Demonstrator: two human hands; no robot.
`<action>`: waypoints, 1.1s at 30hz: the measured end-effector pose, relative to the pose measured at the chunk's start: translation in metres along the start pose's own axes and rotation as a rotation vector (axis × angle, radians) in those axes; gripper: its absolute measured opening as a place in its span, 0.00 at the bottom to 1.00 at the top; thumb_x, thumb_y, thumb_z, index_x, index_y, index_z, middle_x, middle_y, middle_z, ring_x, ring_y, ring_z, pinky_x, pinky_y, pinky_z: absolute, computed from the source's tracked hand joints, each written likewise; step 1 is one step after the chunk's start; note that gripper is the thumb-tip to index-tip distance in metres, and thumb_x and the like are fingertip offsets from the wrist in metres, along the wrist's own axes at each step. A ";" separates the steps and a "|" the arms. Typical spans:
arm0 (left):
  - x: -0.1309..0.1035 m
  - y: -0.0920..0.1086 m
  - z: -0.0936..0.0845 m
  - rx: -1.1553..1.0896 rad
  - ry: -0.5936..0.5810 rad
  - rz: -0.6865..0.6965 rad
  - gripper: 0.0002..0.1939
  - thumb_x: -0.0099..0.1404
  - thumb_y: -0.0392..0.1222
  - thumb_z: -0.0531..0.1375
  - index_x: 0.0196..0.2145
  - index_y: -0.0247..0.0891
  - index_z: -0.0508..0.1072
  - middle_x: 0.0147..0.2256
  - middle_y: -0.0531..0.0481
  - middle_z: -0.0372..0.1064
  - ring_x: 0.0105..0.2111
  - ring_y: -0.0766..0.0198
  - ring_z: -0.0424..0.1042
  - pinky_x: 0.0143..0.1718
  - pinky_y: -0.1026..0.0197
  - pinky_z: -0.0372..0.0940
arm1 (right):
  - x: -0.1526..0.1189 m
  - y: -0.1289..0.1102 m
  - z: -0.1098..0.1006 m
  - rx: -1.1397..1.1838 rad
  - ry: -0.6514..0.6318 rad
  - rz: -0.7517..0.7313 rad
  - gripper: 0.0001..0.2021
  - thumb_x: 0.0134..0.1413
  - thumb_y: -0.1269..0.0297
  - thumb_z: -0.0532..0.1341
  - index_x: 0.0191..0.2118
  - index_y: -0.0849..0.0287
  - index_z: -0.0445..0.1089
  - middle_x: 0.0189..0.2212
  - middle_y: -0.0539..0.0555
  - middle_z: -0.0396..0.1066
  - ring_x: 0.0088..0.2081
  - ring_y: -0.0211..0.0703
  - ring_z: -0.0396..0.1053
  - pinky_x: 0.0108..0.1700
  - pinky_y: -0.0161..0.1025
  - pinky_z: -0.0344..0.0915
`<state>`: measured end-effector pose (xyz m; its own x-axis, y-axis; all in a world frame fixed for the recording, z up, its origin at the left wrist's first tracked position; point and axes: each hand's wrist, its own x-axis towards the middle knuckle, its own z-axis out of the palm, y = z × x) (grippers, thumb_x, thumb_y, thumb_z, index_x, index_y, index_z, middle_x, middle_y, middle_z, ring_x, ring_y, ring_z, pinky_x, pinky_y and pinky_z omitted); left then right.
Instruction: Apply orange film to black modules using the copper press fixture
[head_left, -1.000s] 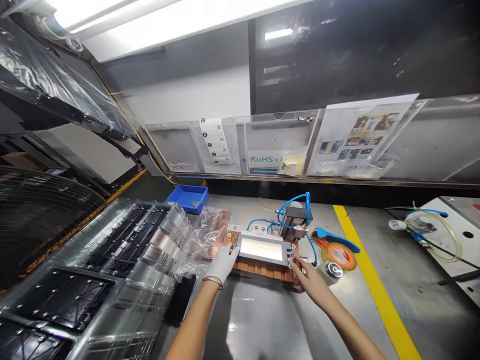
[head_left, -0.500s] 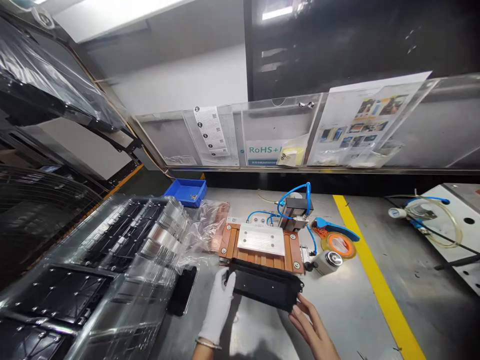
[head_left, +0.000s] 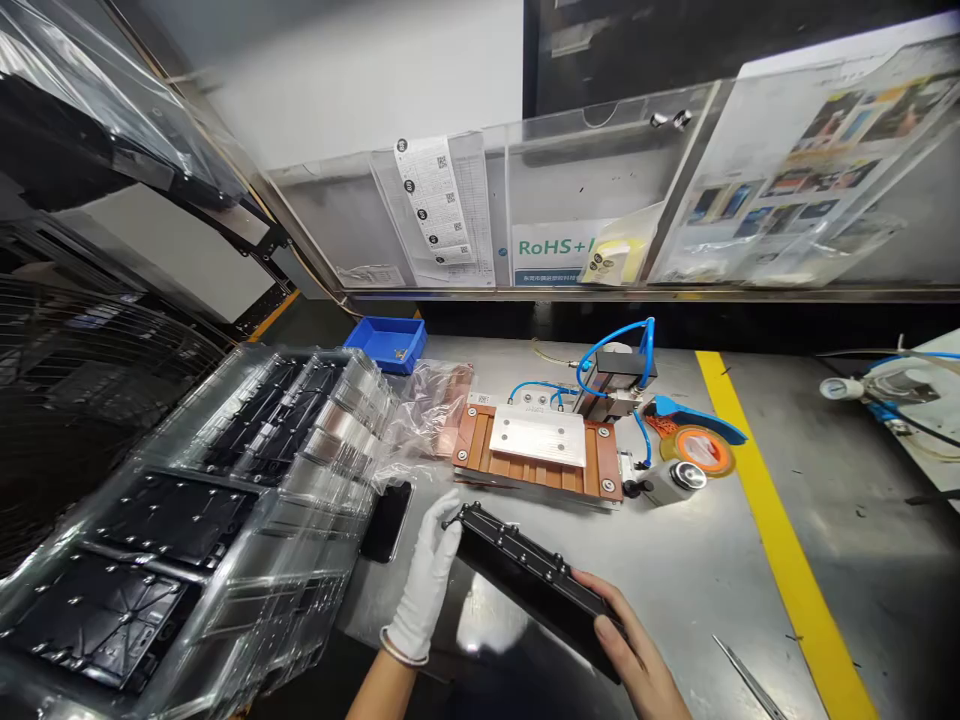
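A black rectangular part (head_left: pixel 536 585) is tilted up in front of me, its edge with small posts turned upward. My left hand (head_left: pixel 429 570), in a white glove, grips its left end. Bare, my right hand (head_left: pixel 626 630) holds the right end, thumb on the near face and fingers behind. Just beyond stands a copper-coloured fixture (head_left: pixel 480 445) with a silver metal plate (head_left: pixel 538 435) on top, apart from the black part. Stacked clear trays (head_left: pixel 262 520) with similar black parts (head_left: pixel 176 515) are at the left.
A phone (head_left: pixel 387 520) lies beside the trays, near clear plastic wrap (head_left: pixel 427 410) and a blue bin (head_left: pixel 386 342). Right of the fixture are a tape roll (head_left: pixel 703 452), a bottle (head_left: pixel 675 482) and blue air hoses (head_left: pixel 651 355). Tweezers (head_left: pixel 746 678) lie at the lower right.
The black part has been tipped so its studded edge shows, and its right end is lower. My right hand has moved further round that end. The view has shifted.
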<state>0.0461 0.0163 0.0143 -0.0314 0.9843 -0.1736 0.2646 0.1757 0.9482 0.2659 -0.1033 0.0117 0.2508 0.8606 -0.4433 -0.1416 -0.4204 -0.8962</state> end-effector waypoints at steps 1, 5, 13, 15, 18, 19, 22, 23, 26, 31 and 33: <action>0.000 0.005 -0.006 0.094 0.002 0.097 0.19 0.62 0.54 0.60 0.47 0.43 0.72 0.52 0.44 0.70 0.54 0.52 0.68 0.59 0.49 0.60 | -0.001 0.001 -0.001 -0.024 0.044 -0.023 0.27 0.52 0.35 0.58 0.50 0.46 0.73 0.55 0.54 0.71 0.60 0.60 0.63 0.63 0.54 0.58; -0.002 0.030 -0.024 0.517 -0.387 0.381 0.12 0.61 0.51 0.64 0.41 0.48 0.78 0.40 0.46 0.77 0.42 0.53 0.74 0.48 0.53 0.67 | -0.004 0.004 -0.001 -0.107 0.163 -0.098 0.27 0.51 0.35 0.59 0.49 0.46 0.73 0.54 0.54 0.69 0.62 0.61 0.58 0.66 0.54 0.52; 0.014 0.033 -0.004 0.739 -0.564 0.259 0.14 0.67 0.44 0.54 0.43 0.45 0.79 0.26 0.44 0.72 0.29 0.49 0.74 0.47 0.38 0.66 | -0.006 0.004 0.001 -0.124 0.164 -0.092 0.25 0.53 0.36 0.58 0.48 0.48 0.73 0.55 0.54 0.68 0.63 0.60 0.56 0.66 0.54 0.50; 0.014 0.029 0.001 0.729 -0.552 0.260 0.14 0.67 0.42 0.53 0.42 0.43 0.79 0.23 0.44 0.69 0.27 0.49 0.74 0.46 0.36 0.66 | -0.006 0.007 0.002 -0.118 0.169 -0.072 0.24 0.53 0.38 0.58 0.48 0.48 0.72 0.54 0.53 0.68 0.61 0.59 0.58 0.65 0.51 0.53; 0.002 0.027 0.011 0.683 -0.596 0.308 0.10 0.63 0.45 0.59 0.37 0.41 0.79 0.25 0.42 0.71 0.27 0.48 0.75 0.45 0.37 0.68 | -0.005 0.012 0.004 -0.129 0.140 -0.066 0.23 0.54 0.40 0.58 0.48 0.48 0.72 0.53 0.53 0.69 0.60 0.57 0.60 0.62 0.48 0.57; -0.006 0.028 0.016 0.659 -0.616 0.326 0.08 0.61 0.45 0.62 0.35 0.41 0.78 0.26 0.41 0.72 0.28 0.47 0.75 0.44 0.38 0.69 | -0.004 0.014 0.006 -0.136 0.134 -0.081 0.22 0.55 0.41 0.58 0.49 0.49 0.71 0.53 0.54 0.69 0.59 0.56 0.61 0.62 0.47 0.58; -0.031 0.029 0.038 0.649 -0.693 0.444 0.07 0.62 0.40 0.60 0.37 0.39 0.78 0.30 0.36 0.74 0.30 0.44 0.77 0.39 0.41 0.72 | 0.003 0.022 0.013 -0.154 0.127 -0.134 0.22 0.57 0.43 0.57 0.49 0.51 0.71 0.52 0.55 0.70 0.57 0.54 0.63 0.60 0.45 0.61; -0.040 0.029 0.045 0.706 -0.741 0.529 0.09 0.64 0.37 0.57 0.38 0.37 0.77 0.31 0.35 0.75 0.30 0.43 0.77 0.35 0.41 0.73 | 0.006 0.024 0.015 -0.164 0.109 -0.139 0.22 0.57 0.43 0.57 0.50 0.51 0.71 0.51 0.55 0.70 0.57 0.54 0.64 0.59 0.44 0.62; -0.055 0.030 0.061 1.015 -0.906 0.837 0.11 0.64 0.30 0.53 0.37 0.31 0.75 0.31 0.35 0.75 0.27 0.43 0.77 0.23 0.46 0.72 | 0.009 0.028 0.017 -0.190 0.031 -0.120 0.23 0.56 0.43 0.58 0.50 0.51 0.71 0.52 0.55 0.71 0.57 0.54 0.65 0.57 0.43 0.65; -0.033 0.041 0.044 1.363 -0.894 0.688 0.11 0.66 0.37 0.55 0.44 0.36 0.73 0.34 0.43 0.77 0.29 0.48 0.78 0.26 0.51 0.74 | 0.004 0.020 0.003 -0.185 0.034 -0.076 0.21 0.58 0.43 0.56 0.51 0.47 0.71 0.53 0.52 0.70 0.59 0.52 0.63 0.59 0.43 0.63; -0.016 0.046 0.028 1.425 -0.860 0.593 0.13 0.65 0.36 0.57 0.47 0.36 0.73 0.33 0.41 0.78 0.29 0.48 0.79 0.28 0.52 0.74 | 0.003 0.018 -0.007 -0.213 0.006 -0.056 0.22 0.58 0.42 0.56 0.51 0.47 0.71 0.54 0.52 0.70 0.60 0.53 0.62 0.61 0.43 0.62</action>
<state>0.0854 0.0086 0.0534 0.7165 0.5355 -0.4470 0.6226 -0.7800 0.0636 0.2702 -0.1107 -0.0060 0.2579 0.8828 -0.3927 0.0784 -0.4242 -0.9022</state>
